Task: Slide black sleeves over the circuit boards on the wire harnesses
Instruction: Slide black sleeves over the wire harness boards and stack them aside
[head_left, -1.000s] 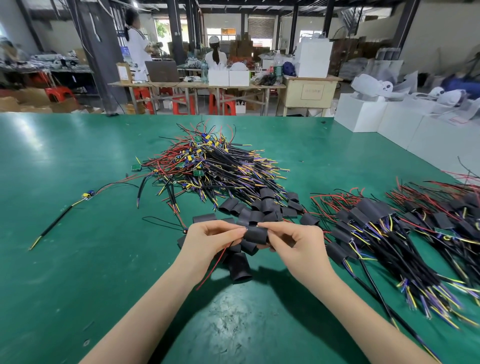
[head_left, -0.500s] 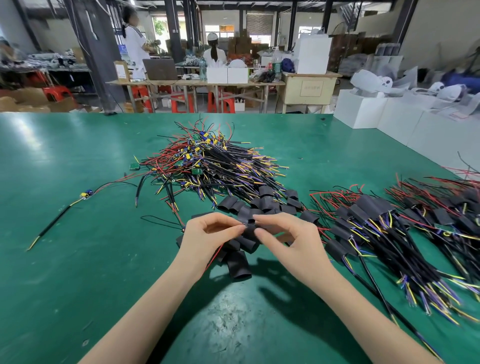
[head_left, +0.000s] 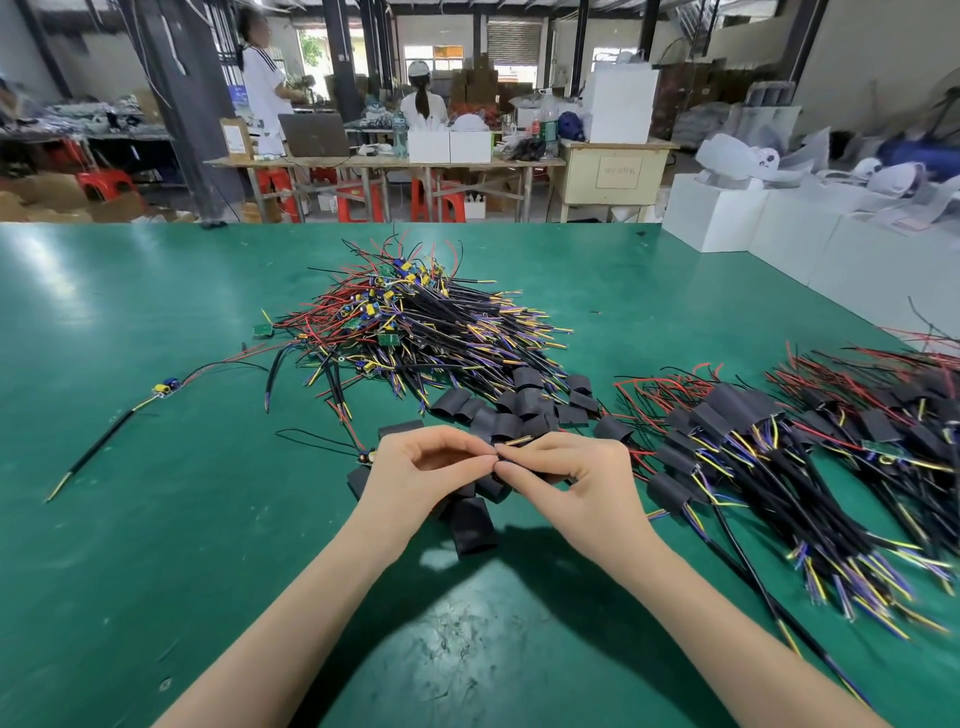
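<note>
My left hand (head_left: 421, 467) and my right hand (head_left: 566, 475) meet fingertip to fingertip just above the green table (head_left: 156, 545). Together they pinch a small black sleeve (head_left: 519, 440). Only a thin dark strip of it with a brownish edge shows above my right forefinger. The rest is hidden by my fingers. Loose black sleeves (head_left: 511, 405) lie right behind and under my hands. A tangled pile of bare wire harnesses (head_left: 415, 322) with small green circuit boards sits farther back. Sleeved harnesses (head_left: 753, 441) lie in rows to the right.
A single harness (head_left: 104, 441) lies stretched out at the left. A small board on a thin black wire (head_left: 363, 457) lies beside my left hand. White boxes (head_left: 779, 234) stand past the table's right edge. Two persons are at benches far behind.
My fingertips have closed together. The sleeve that showed plainly between my hands is now almost fully covered by my fingers. Both hands stay in the same spot.
</note>
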